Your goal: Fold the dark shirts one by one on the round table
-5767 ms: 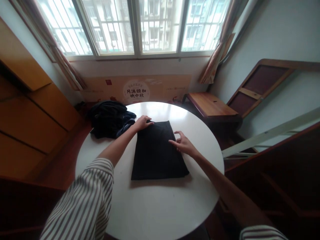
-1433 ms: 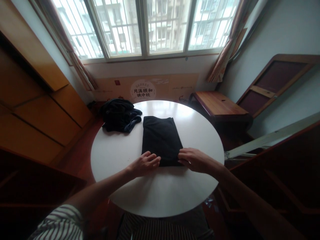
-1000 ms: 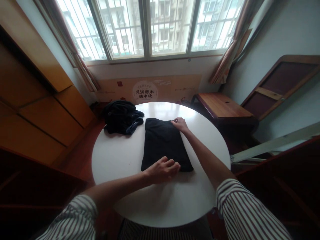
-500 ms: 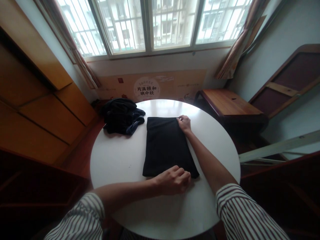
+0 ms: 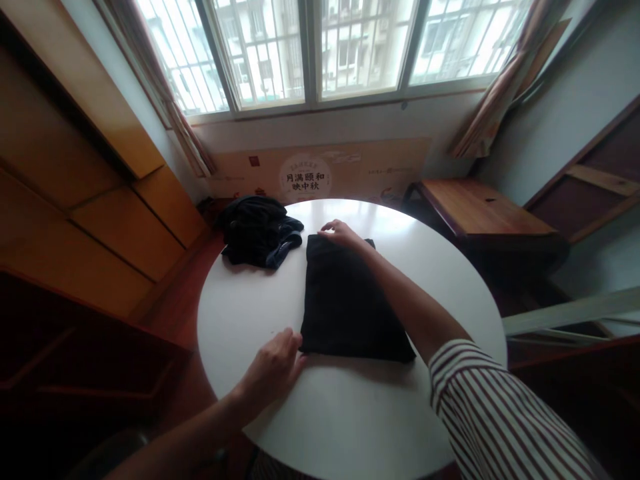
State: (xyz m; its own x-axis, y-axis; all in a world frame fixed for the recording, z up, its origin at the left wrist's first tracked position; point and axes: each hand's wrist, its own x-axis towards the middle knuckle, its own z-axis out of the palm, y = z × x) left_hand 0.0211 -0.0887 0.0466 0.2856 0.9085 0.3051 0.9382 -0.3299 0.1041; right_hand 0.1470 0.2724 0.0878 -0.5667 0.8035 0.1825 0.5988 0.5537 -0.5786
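Note:
A folded black garment (image 5: 345, 307) lies flat on the round white table (image 5: 240, 320), its kind not showing from the folds. At its near left corner my left hand (image 5: 277, 363) is closed, the fingers curled on the cloth's edge. My right hand (image 5: 341, 233) reaches across to the far edge, by the far left corner, with thumb and fingers slightly apart. The right forearm passes over the garment's right side and hides part of it. To the left, near the far rim, sits a crumpled heap of dark clothes (image 5: 257, 230).
A wooden side table (image 5: 485, 207) stands at the back right below the wall. Orange wooden cabinets (image 5: 115, 220) line the left. Behind the table, a printed cardboard panel (image 5: 370, 167) leans under the barred window (image 5: 360, 47).
My left hand has moved left from the garment's near right part to its near left corner. My right hand has shifted left along the far edge. The view has turned slightly left.

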